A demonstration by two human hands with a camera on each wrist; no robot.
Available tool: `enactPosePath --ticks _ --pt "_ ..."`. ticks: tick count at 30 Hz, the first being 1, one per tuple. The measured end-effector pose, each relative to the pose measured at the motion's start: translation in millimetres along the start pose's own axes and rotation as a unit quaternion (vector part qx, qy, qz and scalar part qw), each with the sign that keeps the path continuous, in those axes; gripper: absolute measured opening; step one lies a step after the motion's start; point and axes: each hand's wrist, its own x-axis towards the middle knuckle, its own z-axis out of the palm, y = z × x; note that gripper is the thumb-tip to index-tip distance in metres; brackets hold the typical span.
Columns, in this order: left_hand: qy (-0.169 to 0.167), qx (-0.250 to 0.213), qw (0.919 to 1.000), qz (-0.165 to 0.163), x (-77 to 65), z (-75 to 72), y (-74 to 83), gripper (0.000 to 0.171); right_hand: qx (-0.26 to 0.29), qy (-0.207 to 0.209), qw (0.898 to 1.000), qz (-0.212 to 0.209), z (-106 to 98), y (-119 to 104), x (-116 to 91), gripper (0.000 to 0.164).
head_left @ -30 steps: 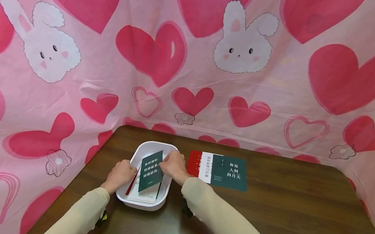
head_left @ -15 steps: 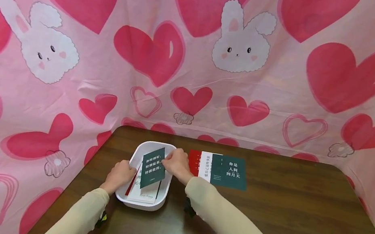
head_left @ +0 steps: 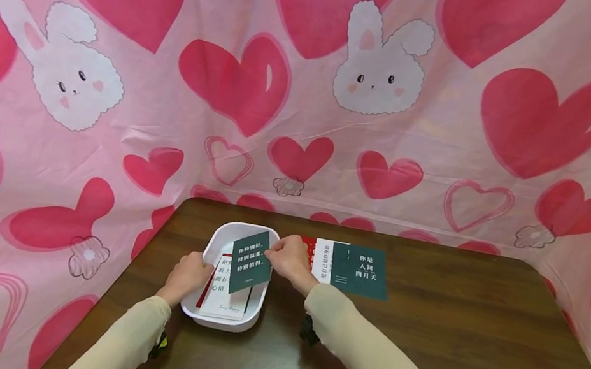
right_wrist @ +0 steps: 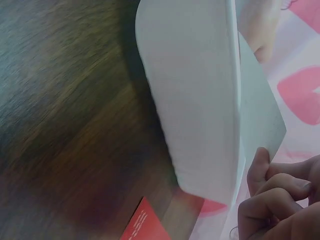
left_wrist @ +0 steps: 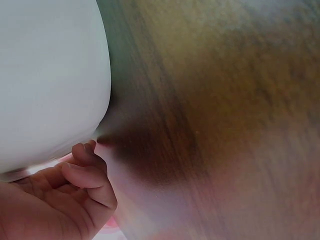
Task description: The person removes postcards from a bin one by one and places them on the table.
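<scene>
A white plastic tub [head_left: 224, 323] stands on the table, with a white printed card [head_left: 222, 307] and the edge of a red card [head_left: 205, 294] lying inside. My left hand [head_left: 188, 277] grips the tub's left rim; in the left wrist view its fingers curl beside the tub wall [left_wrist: 50, 85]. Between thumb and finger, my right hand [head_left: 291, 261] pinches the right edge of a dark green card [head_left: 248, 274] with white lettering. That card is tilted above the tub and covers part of the white card. Its pale back [right_wrist: 262, 115] shows in the right wrist view.
Right of the tub, a red card [head_left: 311, 245], a white card [head_left: 321, 259] and a green card [head_left: 369, 283] overlap in a row on the brown wooden table [head_left: 451, 338]. A pink heart-and-rabbit cloth [head_left: 441, 143] hangs behind and beside the table.
My right hand has drawn the green card rightward and slightly up, uncovering more of the white card's lettering. My left hand has stayed at the tub's rim.
</scene>
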Motion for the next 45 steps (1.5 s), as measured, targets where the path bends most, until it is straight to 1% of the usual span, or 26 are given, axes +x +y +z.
enactPosePath --ticks 5,11,16,20,27,32,40,45 --pt "-0.001 0.002 1.0 -0.007 -0.2 -1.6 -0.5 0.035 0.002 0.007 1.0 -0.003 -7 6 1 0.013" --pt "0.004 0.006 1.0 -0.002 -1.2 -4.0 0.7 0.033 0.004 0.011 1.0 -0.003 -16 6 -2 0.012" --pt "0.006 0.008 0.9999 0.006 -1.1 -4.3 0.3 0.03 0.002 0.027 1.0 -0.009 -26 5 -4 0.012" --pt "0.004 0.005 1.0 0.006 0.4 -3.5 -0.6 0.03 0.004 0.039 0.999 -0.018 -35 7 -7 0.011" --pt "0.0 0.003 1.0 0.008 1.3 -1.9 -3.3 0.031 0.009 0.053 0.999 -0.005 -49 11 -13 0.012" --pt "-0.003 0.007 1.0 0.003 0.2 -1.0 -3.5 0.033 0.012 0.055 0.998 -0.007 -58 17 -16 0.012" --pt "-0.004 0.004 1.0 0.002 -0.2 0.6 -2.8 0.032 0.005 0.077 0.997 -0.005 -72 31 -19 0.012" --pt "-0.002 0.006 0.9999 0.009 0.4 -0.1 -2.8 0.032 0.007 0.079 0.997 -0.01 -81 41 -19 0.012"
